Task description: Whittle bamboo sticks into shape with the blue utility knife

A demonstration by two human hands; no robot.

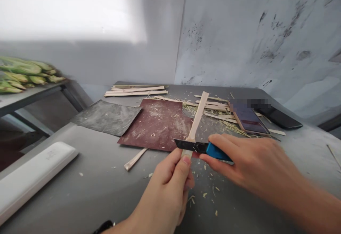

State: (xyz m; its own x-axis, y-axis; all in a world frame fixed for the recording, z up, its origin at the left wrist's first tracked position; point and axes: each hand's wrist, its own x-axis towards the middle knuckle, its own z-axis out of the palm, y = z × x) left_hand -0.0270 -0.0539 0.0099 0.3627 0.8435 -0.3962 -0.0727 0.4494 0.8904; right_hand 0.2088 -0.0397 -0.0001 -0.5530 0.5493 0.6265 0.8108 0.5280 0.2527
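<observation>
A pale flat wooden strip [198,116] slants up and away from me, its near end pinched in my left hand [170,187]. My right hand [247,155] is closed round the blue handle of a utility knife [217,152]. The knife's dark blade points left and lies across the strip, just above my left thumb. Under and behind the strip is a dark red sandpaper sheet [157,125] with shavings on it. A grey sandpaper sheet [109,116] lies at its left.
Wooden strips [137,91] lie at the table's back edge. Fibres, more strips, a phone [249,116] and a black object [279,116] are at the right. A long white case [34,177] lies at the left. Green corn cobs [23,72] sit on another table.
</observation>
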